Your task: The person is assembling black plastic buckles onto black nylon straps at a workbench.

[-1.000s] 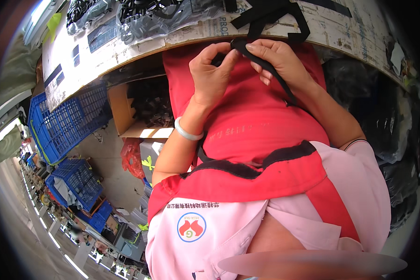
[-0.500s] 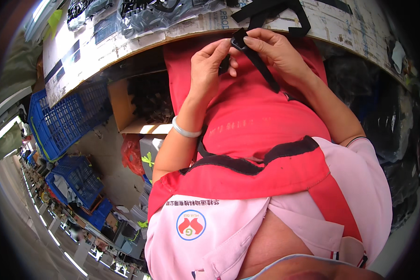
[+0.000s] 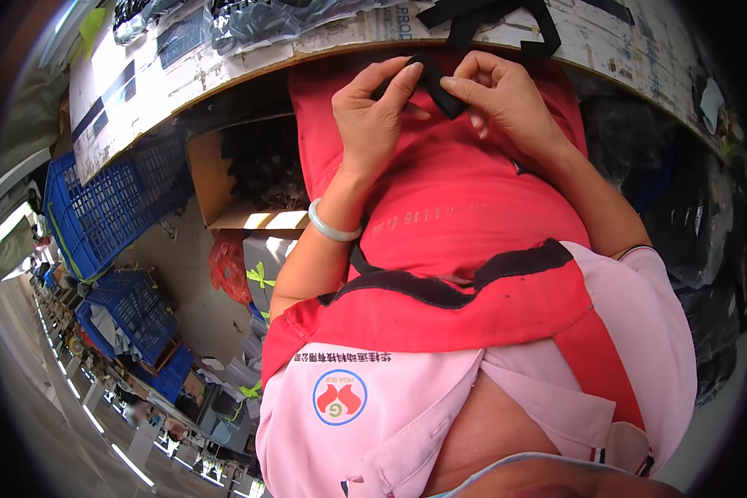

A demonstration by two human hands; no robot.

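Note:
Over my lap, just below the table edge, both hands work at a piece of black webbing strap (image 3: 445,96). My left hand (image 3: 375,118) is closed, thumb and forefinger pinching the strap's upper part. My right hand (image 3: 508,101) is closed too, its thumb and forefinger at the strap's right edge. A short, folded-looking length shows between the hands, over the red apron (image 3: 465,191). Fingers cover the rest, and no buckle can be made out now. More black webbing (image 3: 473,18) lies on the table beyond my right hand.
Bagged black and grey parts (image 3: 299,23) lie on the worn table (image 3: 340,43). An open wooden box (image 3: 210,178) of dark pieces stands under it. Blue crates (image 3: 87,220) and a red plastic bag (image 3: 228,267) sit at left, black plastic bags (image 3: 690,241) at right.
The dark buckle seen between the fingers is out of sight. The long strap end that hung toward my lap is gone from there, and a shorter, wider-looking piece shows between the hands.

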